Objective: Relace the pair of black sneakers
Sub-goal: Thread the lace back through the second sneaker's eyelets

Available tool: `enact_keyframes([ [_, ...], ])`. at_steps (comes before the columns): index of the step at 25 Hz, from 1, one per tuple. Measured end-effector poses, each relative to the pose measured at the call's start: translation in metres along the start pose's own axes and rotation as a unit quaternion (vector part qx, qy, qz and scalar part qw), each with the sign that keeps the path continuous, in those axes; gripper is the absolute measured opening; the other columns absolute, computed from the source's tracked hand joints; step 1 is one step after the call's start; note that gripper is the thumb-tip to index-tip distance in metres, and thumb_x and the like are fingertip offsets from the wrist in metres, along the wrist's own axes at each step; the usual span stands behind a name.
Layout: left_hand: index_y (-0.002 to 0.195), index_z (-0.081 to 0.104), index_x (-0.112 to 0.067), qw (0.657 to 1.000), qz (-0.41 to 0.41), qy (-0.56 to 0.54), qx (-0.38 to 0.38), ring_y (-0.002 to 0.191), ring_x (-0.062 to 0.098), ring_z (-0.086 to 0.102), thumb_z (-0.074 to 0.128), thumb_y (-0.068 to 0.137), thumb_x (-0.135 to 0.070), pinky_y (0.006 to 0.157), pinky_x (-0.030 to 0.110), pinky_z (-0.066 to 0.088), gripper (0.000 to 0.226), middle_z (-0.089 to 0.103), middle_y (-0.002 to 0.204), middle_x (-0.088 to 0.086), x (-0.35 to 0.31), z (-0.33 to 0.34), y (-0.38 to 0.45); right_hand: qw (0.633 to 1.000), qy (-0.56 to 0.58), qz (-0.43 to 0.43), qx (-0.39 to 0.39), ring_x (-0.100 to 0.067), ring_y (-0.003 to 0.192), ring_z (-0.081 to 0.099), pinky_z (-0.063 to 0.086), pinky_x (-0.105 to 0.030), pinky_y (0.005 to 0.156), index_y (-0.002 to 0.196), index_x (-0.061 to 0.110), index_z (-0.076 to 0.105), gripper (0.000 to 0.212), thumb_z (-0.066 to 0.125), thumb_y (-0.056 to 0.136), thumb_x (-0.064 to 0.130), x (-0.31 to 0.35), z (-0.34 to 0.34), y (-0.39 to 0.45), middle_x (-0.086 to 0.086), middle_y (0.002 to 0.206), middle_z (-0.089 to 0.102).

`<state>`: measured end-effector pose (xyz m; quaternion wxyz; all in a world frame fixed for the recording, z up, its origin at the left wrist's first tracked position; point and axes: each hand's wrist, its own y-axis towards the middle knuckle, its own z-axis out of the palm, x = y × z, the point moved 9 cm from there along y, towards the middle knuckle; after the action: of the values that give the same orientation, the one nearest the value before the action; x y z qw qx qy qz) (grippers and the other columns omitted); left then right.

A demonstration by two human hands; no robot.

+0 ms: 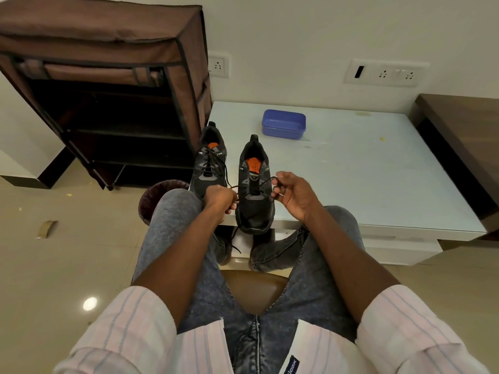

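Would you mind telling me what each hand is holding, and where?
Both hold the black lace of the nearer sneaker: left hand its left end, right hand its right end.

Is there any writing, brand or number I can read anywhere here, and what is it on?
"lcox": white letters on a dark tag at the shirt hem, cut off by the frame edge.
Small white marks on the tongue sides of the left sneaker and right sneaker: too small to read.
Print on the orange insole: blurred.

Single head view — wide-angle, facing forward and down, seemingly close
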<state>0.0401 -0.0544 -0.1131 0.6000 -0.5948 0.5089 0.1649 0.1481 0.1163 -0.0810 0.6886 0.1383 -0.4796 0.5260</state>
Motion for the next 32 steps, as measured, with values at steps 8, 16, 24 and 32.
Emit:
enact_keyframes([
  [8, 0.116, 0.062, -0.014, 0.929, 0.333, 0.147, 0.068, 0.098, 0.011, 0.059, 0.062, 0.093, -0.012, 0.083, 0.018, 0.045, 0.023, 0.065, 0.107, -0.001, -0.052, 0.029, -0.041, 0.965, -0.262, 0.0, 0.008, -0.012, 0.039, 0.037, 0.027, -0.021, 0.041, 0.096, 0.006, 0.056, 0.005, 0.052, 0.096, 0.004, -0.012, 0.001, 0.004, -0.013, 0.079, 0.069],
  [16, 0.089, 0.069, -0.002, 0.923, 0.207, 0.316, -0.074, 0.091, 0.03, 0.064, 0.056, 0.09, -0.012, 0.08, 0.038, 0.053, 0.016, 0.07, 0.094, 0.014, -0.034, -0.001, -0.014, 0.994, -0.092, -0.027, -0.058, -0.011, 0.041, 0.037, 0.028, -0.021, 0.042, 0.09, 0.01, 0.055, 0.015, 0.046, 0.094, -0.002, 0.009, -0.024, 0.008, -0.009, 0.077, 0.062],
  [24, 0.138, 0.049, -0.013, 0.872, 0.425, 0.24, 0.036, 0.124, 0.02, 0.05, 0.065, 0.087, -0.013, 0.106, 0.036, 0.042, 0.054, 0.057, 0.131, 0.006, -0.058, 0.03, -0.047, 0.973, -0.229, 0.011, 0.014, -0.009, 0.036, 0.032, 0.022, -0.019, 0.039, 0.091, 0.007, 0.056, 0.011, 0.049, 0.095, 0.0, -0.008, -0.007, 0.009, -0.009, 0.073, 0.065],
  [32, 0.093, 0.064, -0.013, 0.944, 0.241, 0.194, -0.118, 0.083, 0.024, 0.061, 0.049, 0.096, -0.012, 0.071, 0.034, 0.048, 0.015, 0.07, 0.095, 0.009, -0.041, -0.013, -0.024, 0.985, -0.155, -0.023, -0.068, -0.011, 0.043, 0.04, 0.03, -0.021, 0.042, 0.09, 0.007, 0.058, 0.015, 0.048, 0.093, -0.003, 0.009, -0.027, 0.009, -0.009, 0.076, 0.063],
])
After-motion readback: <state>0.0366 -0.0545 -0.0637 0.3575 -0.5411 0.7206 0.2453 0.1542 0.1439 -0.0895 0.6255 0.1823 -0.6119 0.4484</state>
